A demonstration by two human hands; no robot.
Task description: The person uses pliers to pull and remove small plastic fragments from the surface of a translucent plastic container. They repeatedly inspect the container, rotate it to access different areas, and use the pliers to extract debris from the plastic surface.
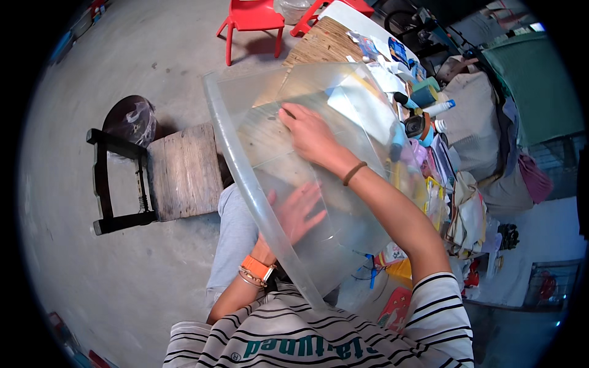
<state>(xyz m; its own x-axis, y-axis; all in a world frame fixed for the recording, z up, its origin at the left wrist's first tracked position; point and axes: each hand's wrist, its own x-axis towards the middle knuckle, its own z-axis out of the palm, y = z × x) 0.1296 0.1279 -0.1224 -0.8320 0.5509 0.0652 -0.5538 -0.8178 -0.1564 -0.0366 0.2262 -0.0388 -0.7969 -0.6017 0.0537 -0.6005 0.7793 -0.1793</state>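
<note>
A large clear plastic bin (257, 193) lies tilted before me, over my lap and against the wooden table, its thick rim towards the left. My right hand (313, 133) is inside it, fingers curled close to the inner wall; a small dark spot shows by the fingertips, and whether it is a held object is unclear. Seen through the cloudy plastic, my left hand (297, 211) is on the outer side with its fingers spread flat, apparently against the wall. An orange-strapped watch (257, 268) and bracelets are on the left wrist, a brown band (355, 173) on the right.
The wooden table (317, 43) carries papers, bottles, a roll of tape and other clutter on its right. A wooden chair (184, 172) stands at the left, beside a dark bin (126, 119) with a plastic liner. A red plastic chair (257, 16) is beyond.
</note>
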